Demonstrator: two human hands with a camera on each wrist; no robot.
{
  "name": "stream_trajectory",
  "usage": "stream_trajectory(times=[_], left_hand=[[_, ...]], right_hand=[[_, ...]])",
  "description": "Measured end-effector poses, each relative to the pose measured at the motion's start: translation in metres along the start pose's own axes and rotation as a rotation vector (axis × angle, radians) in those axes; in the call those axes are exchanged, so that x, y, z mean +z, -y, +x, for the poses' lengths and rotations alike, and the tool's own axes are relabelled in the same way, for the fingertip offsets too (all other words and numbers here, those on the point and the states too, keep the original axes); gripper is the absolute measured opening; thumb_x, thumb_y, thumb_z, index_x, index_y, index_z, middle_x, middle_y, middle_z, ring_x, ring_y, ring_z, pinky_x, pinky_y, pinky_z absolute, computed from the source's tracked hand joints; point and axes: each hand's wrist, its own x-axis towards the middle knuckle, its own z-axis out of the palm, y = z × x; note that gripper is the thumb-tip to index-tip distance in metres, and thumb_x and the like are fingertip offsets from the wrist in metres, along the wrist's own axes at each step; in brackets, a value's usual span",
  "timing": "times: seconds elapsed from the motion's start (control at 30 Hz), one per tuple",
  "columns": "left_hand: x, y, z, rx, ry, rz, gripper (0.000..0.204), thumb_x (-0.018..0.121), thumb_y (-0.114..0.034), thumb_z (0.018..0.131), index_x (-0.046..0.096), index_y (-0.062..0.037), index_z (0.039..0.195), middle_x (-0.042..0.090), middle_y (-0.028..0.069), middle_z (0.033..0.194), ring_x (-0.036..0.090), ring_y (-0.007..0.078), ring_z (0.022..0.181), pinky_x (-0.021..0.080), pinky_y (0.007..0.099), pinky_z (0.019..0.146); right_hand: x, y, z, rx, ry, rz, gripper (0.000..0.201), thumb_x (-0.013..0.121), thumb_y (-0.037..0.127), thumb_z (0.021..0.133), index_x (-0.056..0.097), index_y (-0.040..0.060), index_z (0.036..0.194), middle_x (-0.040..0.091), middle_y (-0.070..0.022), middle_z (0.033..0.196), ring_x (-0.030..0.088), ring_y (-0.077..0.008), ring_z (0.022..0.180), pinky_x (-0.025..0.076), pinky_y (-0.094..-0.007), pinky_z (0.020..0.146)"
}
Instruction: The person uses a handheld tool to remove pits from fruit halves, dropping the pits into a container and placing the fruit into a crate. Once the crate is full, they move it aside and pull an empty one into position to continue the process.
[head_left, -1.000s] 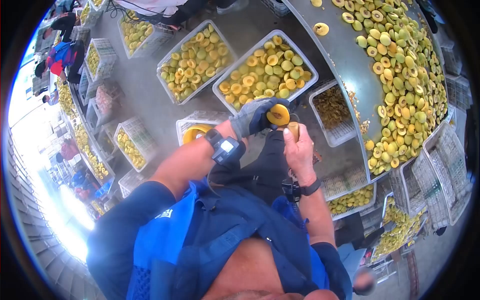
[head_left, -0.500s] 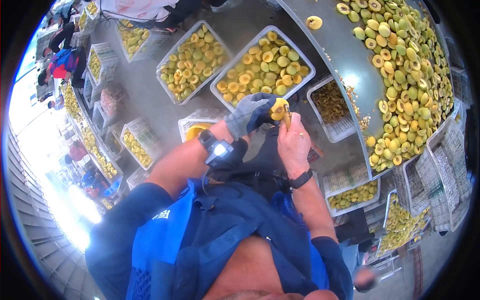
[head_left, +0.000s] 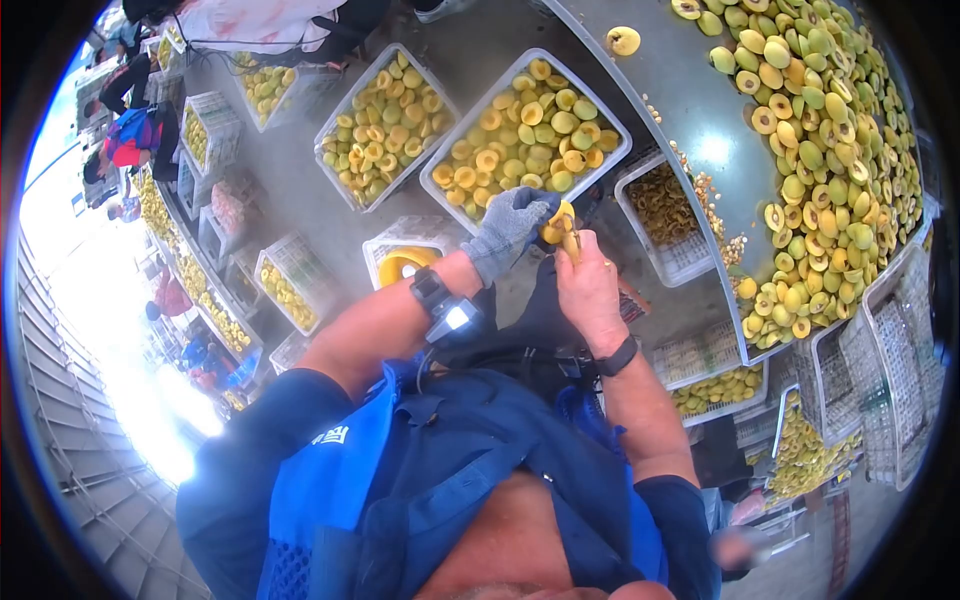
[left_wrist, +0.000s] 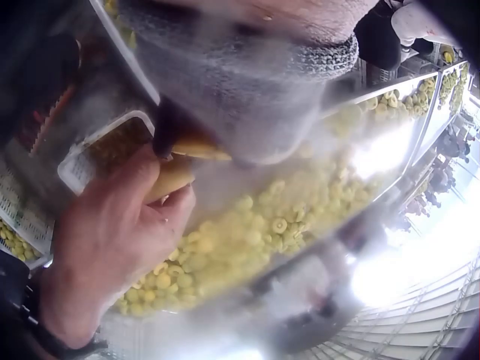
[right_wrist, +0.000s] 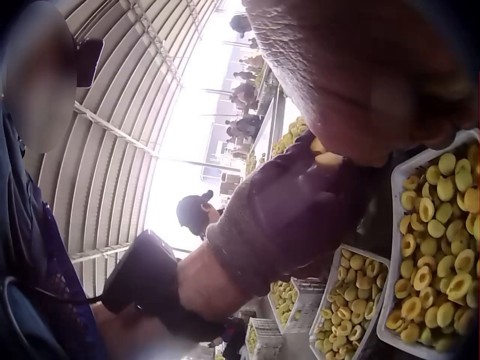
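Observation:
In the head view the gloved left hand (head_left: 512, 232) holds a yellow halved fruit (head_left: 553, 228) at its fingertips. The bare right hand (head_left: 588, 287) grips a short wooden handle (head_left: 571, 247) against the fruit's cut side. From the left wrist, the bare fingers close round the handle (left_wrist: 171, 177), and a slice of fruit (left_wrist: 201, 148) shows below the grey glove. The right wrist view has the dark glove palm (right_wrist: 300, 199) around the fruit (right_wrist: 325, 156); the tool's tip is hidden there.
Two crates of fruit halves (head_left: 618, 160) stand beyond the hands. A smaller crate of dark scraps (head_left: 684, 268) sits beside the metal table (head_left: 690, 130), which bears a large fruit heap. A yellow round container (head_left: 405, 262) lies left, inside a white crate.
The right hand has brought the handle up onto the fruit, which has turned from facing the camera to a tilted position. Both hands stay close together.

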Motion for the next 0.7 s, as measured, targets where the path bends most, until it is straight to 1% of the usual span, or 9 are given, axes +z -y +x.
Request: stream_trajectory(times=[0.07,0.13,0.27,0.37,0.43,0.5,0.6,0.67,0.7], left_hand=[[-0.002,0.001,0.001,0.002,0.005,0.119,0.031,0.073,-0.027,0.093,0.071,0.0033,0.097,0.067,0.0058,0.080,0.059,0.0097,0.070,0.049,0.0273,0.060],[-0.002,0.006,0.005,-0.052,-0.013,0.240,0.026,0.070,-0.024,0.095,0.070,-0.0018,0.108,0.066,0.0010,0.084,0.057,0.0071,0.067,0.045,0.0219,0.056],[-0.004,0.012,0.008,0.006,0.019,0.228,0.027,0.071,-0.026,0.094,0.070,-0.0018,0.105,0.065,0.0010,0.082,0.056,0.0062,0.066,0.044,0.0220,0.055],[0.000,0.004,0.004,-0.129,-0.001,0.196,0.028,0.071,-0.027,0.094,0.070,0.0000,0.104,0.065,0.0016,0.082,0.056,0.0075,0.066,0.045,0.0238,0.055],[-0.003,0.009,0.008,-0.009,-0.009,0.250,0.030,0.069,-0.028,0.095,0.070,0.0012,0.102,0.065,0.0013,0.081,0.056,0.0085,0.066,0.045,0.0255,0.055],[-0.001,0.013,0.008,-0.021,-0.021,0.296,0.030,0.069,-0.028,0.095,0.070,0.0014,0.102,0.064,0.0012,0.080,0.055,0.0087,0.066,0.045,0.0259,0.055],[0.004,0.013,0.005,0.020,-0.046,0.341,0.031,0.068,-0.028,0.096,0.070,0.0017,0.101,0.064,0.0010,0.079,0.055,0.0087,0.066,0.045,0.0260,0.056],[0.006,0.010,0.010,0.072,-0.062,0.341,0.031,0.068,-0.028,0.096,0.069,0.0016,0.101,0.063,0.0009,0.078,0.055,0.0086,0.065,0.045,0.0257,0.056],[0.009,0.008,0.009,0.037,-0.039,0.368,0.031,0.068,-0.028,0.096,0.069,0.0019,0.101,0.063,0.0008,0.077,0.055,0.0082,0.066,0.045,0.0253,0.057]], right_hand=[[0.003,0.001,-0.005,0.001,-0.039,-0.056,0.017,0.059,0.017,0.097,0.050,0.0043,0.103,0.065,-0.0277,0.081,0.062,-0.0508,0.082,0.048,-0.0569,0.069],[0.008,-0.003,-0.007,0.006,-0.019,0.002,0.017,0.059,0.017,0.097,0.050,0.0044,0.103,0.065,-0.0280,0.082,0.062,-0.0509,0.083,0.048,-0.0571,0.070],[0.006,0.004,-0.009,0.087,0.075,-0.057,0.022,0.060,0.016,0.095,0.046,0.0026,0.106,0.065,-0.0277,0.090,0.062,-0.0509,0.086,0.049,-0.0577,0.073],[0.014,-0.007,-0.006,0.064,0.041,0.066,0.019,0.059,0.018,0.096,0.050,0.0037,0.104,0.065,-0.0283,0.085,0.063,-0.0504,0.085,0.048,-0.0563,0.071],[0.016,-0.013,-0.001,0.056,0.026,0.094,0.018,0.060,0.018,0.095,0.051,0.0036,0.103,0.065,-0.0275,0.084,0.064,-0.0492,0.084,0.048,-0.0555,0.069],[0.016,-0.013,-0.003,0.047,0.024,0.121,0.018,0.060,0.018,0.095,0.052,0.0035,0.102,0.065,-0.0266,0.083,0.064,-0.0481,0.082,0.049,-0.0546,0.068],[0.013,-0.016,-0.003,-0.011,-0.012,-0.138,0.017,0.062,0.017,0.094,0.054,0.0033,0.101,0.065,-0.0236,0.081,0.065,-0.0443,0.078,0.050,-0.0495,0.065],[0.013,-0.029,0.005,0.154,0.177,0.368,0.019,0.063,0.017,0.094,0.053,0.0031,0.102,0.065,-0.0210,0.080,0.064,-0.0424,0.074,0.051,-0.0462,0.063],[0.015,-0.030,0.000,0.161,0.186,0.368,0.019,0.063,0.017,0.094,0.053,0.0031,0.102,0.065,-0.0210,0.080,0.064,-0.0424,0.074,0.051,-0.0462,0.063]])
